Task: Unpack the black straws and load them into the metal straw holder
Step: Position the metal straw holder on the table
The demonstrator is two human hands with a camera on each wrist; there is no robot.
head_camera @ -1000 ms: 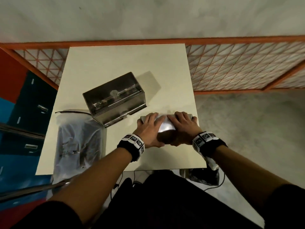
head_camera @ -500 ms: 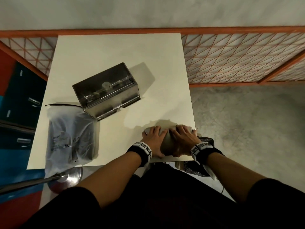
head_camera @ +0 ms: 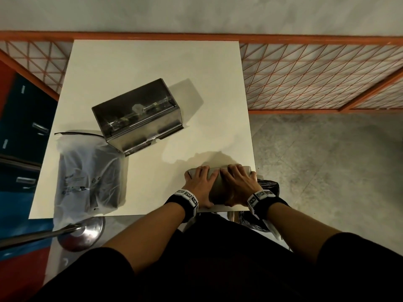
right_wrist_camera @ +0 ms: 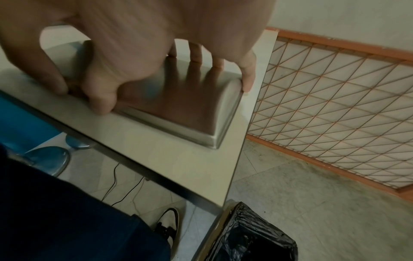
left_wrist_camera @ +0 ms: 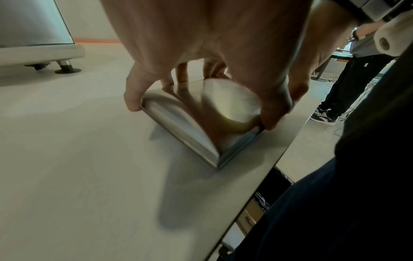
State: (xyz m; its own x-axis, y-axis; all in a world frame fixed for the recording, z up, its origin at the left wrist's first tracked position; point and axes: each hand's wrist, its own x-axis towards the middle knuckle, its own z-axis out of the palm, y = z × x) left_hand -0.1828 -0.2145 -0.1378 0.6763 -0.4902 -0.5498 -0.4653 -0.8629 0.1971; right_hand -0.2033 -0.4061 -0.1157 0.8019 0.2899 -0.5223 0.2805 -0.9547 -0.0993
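Observation:
The metal straw holder stands lidless at the table's middle left. Its curved metal lid lies dome up at the near right corner. My left hand grips the lid's left half and my right hand its right half. Each hand has its fingers over the far edge and its thumb at the near edge. The wrist views show the lid low on the tabletop under my left hand and right hand. The clear bag of black straws lies at the near left.
The cream table backs onto an orange mesh railing. A bin with a black liner stands on the floor by the near right corner. A metal stand base sits on the floor at the near left.
Both hands have drawn the lid toward me, from beside the holder down to the table's near right corner. The holder and the bag have not moved.

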